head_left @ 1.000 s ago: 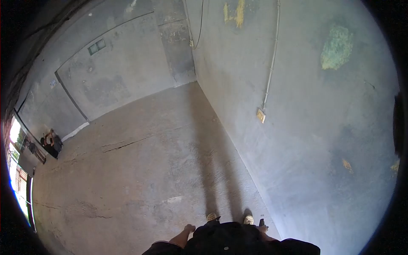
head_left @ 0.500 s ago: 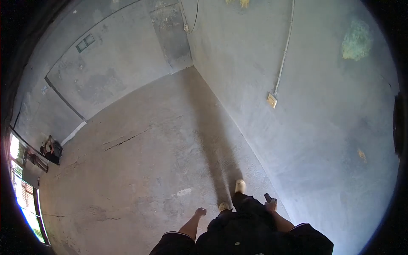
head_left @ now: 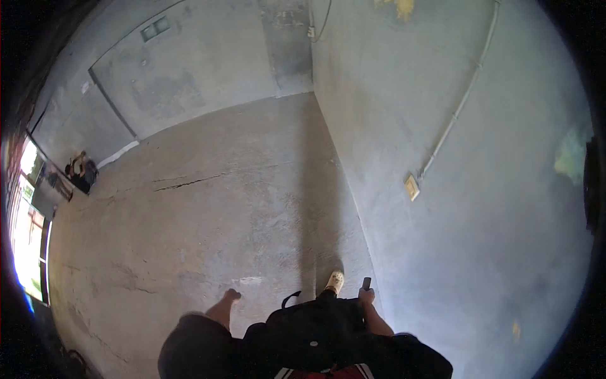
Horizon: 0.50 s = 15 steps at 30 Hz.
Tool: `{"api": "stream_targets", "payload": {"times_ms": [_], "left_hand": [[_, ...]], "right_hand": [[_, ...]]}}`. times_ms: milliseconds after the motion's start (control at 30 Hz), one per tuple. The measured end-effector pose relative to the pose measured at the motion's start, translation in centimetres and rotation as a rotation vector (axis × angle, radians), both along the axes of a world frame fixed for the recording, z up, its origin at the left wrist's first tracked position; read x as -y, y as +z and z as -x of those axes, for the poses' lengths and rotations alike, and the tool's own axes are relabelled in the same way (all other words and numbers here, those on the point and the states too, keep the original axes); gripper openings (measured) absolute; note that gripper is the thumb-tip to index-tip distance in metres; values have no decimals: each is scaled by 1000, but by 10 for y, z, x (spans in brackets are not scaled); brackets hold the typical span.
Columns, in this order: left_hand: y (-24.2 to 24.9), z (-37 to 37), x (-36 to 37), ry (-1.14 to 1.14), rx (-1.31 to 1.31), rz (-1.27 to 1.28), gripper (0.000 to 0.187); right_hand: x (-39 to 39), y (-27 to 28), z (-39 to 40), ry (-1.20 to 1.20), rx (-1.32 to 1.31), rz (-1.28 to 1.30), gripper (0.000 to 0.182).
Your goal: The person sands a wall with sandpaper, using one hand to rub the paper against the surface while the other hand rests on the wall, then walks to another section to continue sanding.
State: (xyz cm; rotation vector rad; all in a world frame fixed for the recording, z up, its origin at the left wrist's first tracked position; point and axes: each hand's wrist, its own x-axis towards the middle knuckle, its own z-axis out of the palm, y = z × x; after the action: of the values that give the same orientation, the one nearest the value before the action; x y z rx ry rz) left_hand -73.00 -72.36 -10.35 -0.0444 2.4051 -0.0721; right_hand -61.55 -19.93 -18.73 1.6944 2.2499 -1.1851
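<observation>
My left hand (head_left: 232, 295) hangs out to the left over the bare floor (head_left: 208, 240). Its fingers are curled in and nothing shows in them. My right hand (head_left: 367, 295), close to the right wall, is closed around a small dark, oblong object (head_left: 367, 283). One end of it sticks up past my fingers; its kind is too small to make out. Between my hands, one pale clog with holes (head_left: 336, 282) on my foot shows beyond my dark clothing (head_left: 303, 328). My other foot is hidden.
A grey wall (head_left: 435, 252) runs along my right, bearing a yellowish switch box (head_left: 412, 187) and a conduit pipe (head_left: 455, 116). A crack (head_left: 186, 184) crosses the concrete floor. At the far left, a person (head_left: 81, 174) is by the bright doorway (head_left: 28, 240), with another figure nearby.
I have stepped forward, and my view has turned to the right. The switch box appears lower in view. My left hand swings farther out; my right hand still holds the dark object.
</observation>
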Motion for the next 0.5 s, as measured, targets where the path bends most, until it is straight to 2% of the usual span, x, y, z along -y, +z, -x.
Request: {"api": "stream_targets", "payload": {"times_ms": [33,67,133,167,200,233,267,300,333,367,400,467,500], "left_hand": [[-22,34,-2,-159,282,101,45],[-26,48,-20,-145,271,104,45],[-24,79,-57,-477,301,37,47],[-14,77,-97,-475,291,33,47],[-19,98,-145,-163,-10,-110,44],[-48,118,-165,-512,216,-52,44],[-54,115,-186,-493,-57,-377,44],[-55,122,-221,-356,-69,-597,45],[-57,126,-253,-449,-47,-502,46],[-33,121,-266,-428,-201,-613,43],[-57,123,-287,-156,62,-623,47],[-48,133,-283,-218,-42,-686,47],[-42,138,-278,-285,-136,-737,48]], "right_hand": [[-6,1,11,-24,-13,17,48],[-10,7,20,-11,-25,22,48],[-20,19,25,-30,35,182,55],[-21,5,19,8,-22,58,48],[-30,-22,14,74,68,48,49],[-47,-51,-1,372,41,118,48],[-46,-34,0,338,183,105,47],[-51,-30,-4,278,271,171,50],[-61,-46,-12,314,324,187,52],[-122,-139,-71,326,320,182,52],[-81,-157,-33,402,441,175,54],[-145,-119,-53,423,425,191,55],[-110,-70,-2,438,415,221,57]]}}
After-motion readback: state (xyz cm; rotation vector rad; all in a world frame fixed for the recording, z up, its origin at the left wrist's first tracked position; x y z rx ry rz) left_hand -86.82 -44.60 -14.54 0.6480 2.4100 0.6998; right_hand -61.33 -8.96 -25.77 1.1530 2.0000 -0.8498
